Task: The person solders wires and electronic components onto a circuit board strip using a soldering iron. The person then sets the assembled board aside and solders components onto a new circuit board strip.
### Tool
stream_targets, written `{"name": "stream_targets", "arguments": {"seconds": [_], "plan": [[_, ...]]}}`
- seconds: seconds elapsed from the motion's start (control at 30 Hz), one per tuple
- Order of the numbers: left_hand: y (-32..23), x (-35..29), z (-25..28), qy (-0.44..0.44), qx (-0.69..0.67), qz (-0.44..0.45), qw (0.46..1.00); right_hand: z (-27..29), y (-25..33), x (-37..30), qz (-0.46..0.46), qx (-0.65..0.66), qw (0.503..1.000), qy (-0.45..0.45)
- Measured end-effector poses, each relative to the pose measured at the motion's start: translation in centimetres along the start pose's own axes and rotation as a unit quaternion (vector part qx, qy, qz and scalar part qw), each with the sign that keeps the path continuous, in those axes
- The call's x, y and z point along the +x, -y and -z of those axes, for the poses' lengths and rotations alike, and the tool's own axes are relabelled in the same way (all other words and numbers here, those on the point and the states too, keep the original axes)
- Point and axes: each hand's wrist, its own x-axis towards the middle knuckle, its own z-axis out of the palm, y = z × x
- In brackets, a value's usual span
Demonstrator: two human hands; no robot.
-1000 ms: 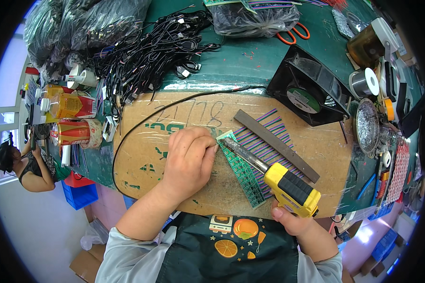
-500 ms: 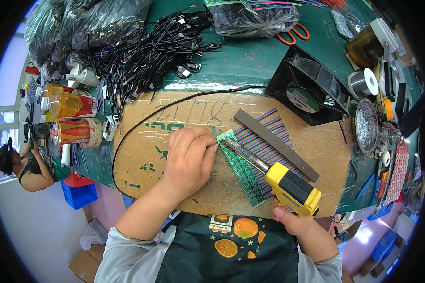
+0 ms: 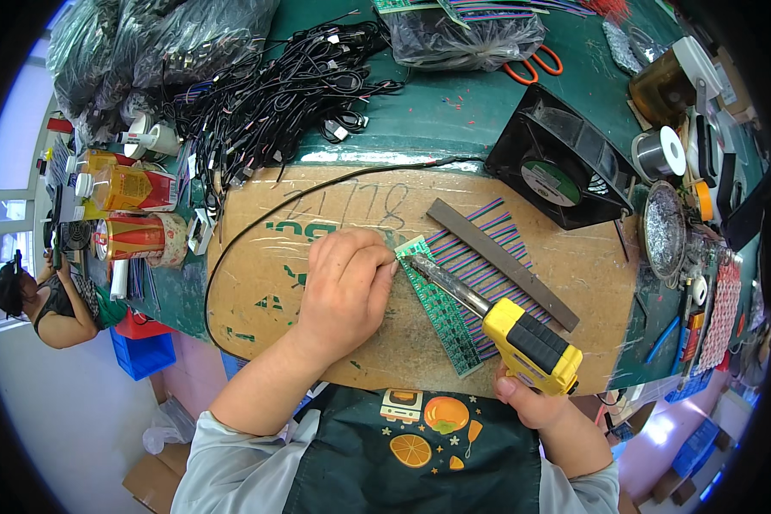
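Note:
My right hand point(image 3: 527, 396) is wrapped round the grip of a yellow and black soldering gun point(image 3: 531, 344). The gun's metal tip reaches up and left to the top end of a green circuit board strip point(image 3: 441, 313). Beside that end my left hand point(image 3: 347, 287) is closed in a pinch, and whatever its fingers hold is too small or hidden to name. Several thin striped wires point(image 3: 497, 224) run out from the board's right side. Across them lies a dark flat bar point(image 3: 504, 264). Board, wires and bar rest on a brown cardboard sheet point(image 3: 257, 257).
A black fan point(image 3: 557, 163) stands behind the wires, its cable curving left. Far left lies a heap of black cables point(image 3: 291, 90). At right are a solder spool point(image 3: 658, 152) and a round metal dish point(image 3: 663, 227). Orange-handled scissors point(image 3: 533, 65) lie farther back. Another person point(image 3: 56, 300) is at far left.
The soldering gun's tip has shifted slightly right and down along the board's top end. My left hand has barely moved.

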Motion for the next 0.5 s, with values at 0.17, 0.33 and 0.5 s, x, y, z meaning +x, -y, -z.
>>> {"name": "stream_targets", "arguments": {"seconds": [0.17,0.33,0.5], "plan": [[0.0,0.0,0.0,-0.002,0.001,-0.001,1.0,0.4,-1.1,0.1,0.052,-0.072,0.996,0.031],[0.0,0.0,0.0,-0.005,0.002,0.0,1.0,0.1,-0.3,0.0,-0.011,-0.024,1.0,-0.003],[0.1,0.0,-0.1,-0.008,0.0,-0.004,1.0,0.0,0.0,-0.1,-0.017,-0.007,1.0,-0.005]]}}
